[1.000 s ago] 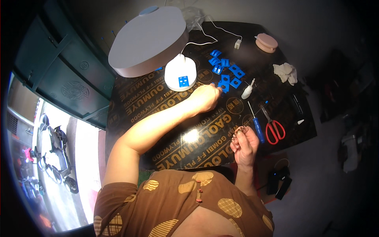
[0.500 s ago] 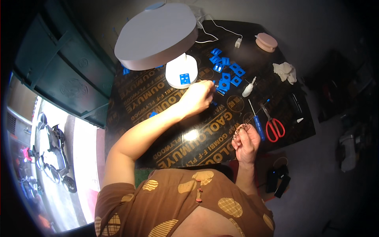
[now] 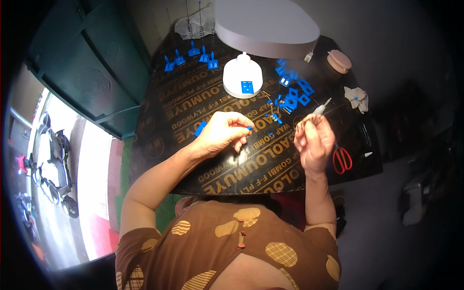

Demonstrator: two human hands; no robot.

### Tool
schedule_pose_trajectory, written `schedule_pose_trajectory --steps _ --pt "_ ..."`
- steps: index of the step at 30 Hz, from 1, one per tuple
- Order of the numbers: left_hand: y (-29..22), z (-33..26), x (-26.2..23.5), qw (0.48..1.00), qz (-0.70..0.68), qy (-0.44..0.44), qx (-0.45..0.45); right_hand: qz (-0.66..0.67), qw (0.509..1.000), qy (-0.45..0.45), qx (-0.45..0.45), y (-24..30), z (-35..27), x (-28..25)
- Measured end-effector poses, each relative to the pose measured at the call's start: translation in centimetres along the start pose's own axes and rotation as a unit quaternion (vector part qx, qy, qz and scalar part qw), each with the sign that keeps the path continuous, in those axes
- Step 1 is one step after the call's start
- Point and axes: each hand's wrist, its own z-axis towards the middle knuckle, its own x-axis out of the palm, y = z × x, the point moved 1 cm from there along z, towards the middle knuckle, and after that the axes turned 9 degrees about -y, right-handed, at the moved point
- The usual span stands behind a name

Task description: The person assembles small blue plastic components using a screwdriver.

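Note:
My left hand (image 3: 223, 134) is over the middle of the dark table, thumb and index finger pinched on a small blue piece (image 3: 250, 128). At the right, my raised right hand (image 3: 314, 145) has its fingers closed around a thin dark spring, now mostly hidden by the fingers. By my left wrist lies a blue plastic part (image 3: 199, 128). Beyond my hands are small blue pieces with brass-coloured pins (image 3: 275, 117) and a pile of flat blue plastic parts (image 3: 291, 100). A white nozzle-tipped bottle (image 3: 323, 106) lies just past my right fingertips.
A white lamp (image 3: 266, 29) overhangs the table, with a blue part (image 3: 247, 87) on its base (image 3: 232, 79). Several blue stands with springs (image 3: 213, 63) stand far left. Red-handled scissors (image 3: 342, 162), crumpled tissue (image 3: 356, 99) and a pink round case (image 3: 339, 61) are at right.
My left hand has come back from the blue pile toward me, with a small blue piece in its fingertips. My right hand has risen farther over the table. The view has shifted.

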Motion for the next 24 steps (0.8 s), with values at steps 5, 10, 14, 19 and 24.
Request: schedule_pose_trajectory --steps 5,10,14,19,24 --pt "1.0 -0.9 -0.5 0.999 -0.039 0.0 0.0 0.015 1.0 0.012 -0.003 -0.4 3.1 1.6" --pt "1.8 -1.6 -0.7 0.998 -0.055 -0.013 -0.033 0.022 0.999 0.017 0.039 -2.0 2.3 -0.5" --pt "2.3 -1.5 -0.9 0.997 -0.056 -0.017 -0.045 -0.022 0.995 -0.004 0.1 -3.3 0.1 -3.0" --pt "2.7 -1.5 -0.9 0.997 -0.052 -0.02 -0.049 -0.064 0.986 0.028 0.152 -4.1 -1.0 -3.4" --pt "2.7 -1.5 -0.9 0.997 -0.053 -0.021 -0.053 -0.105 0.98 0.076 0.151 -4.5 0.7 -2.5"
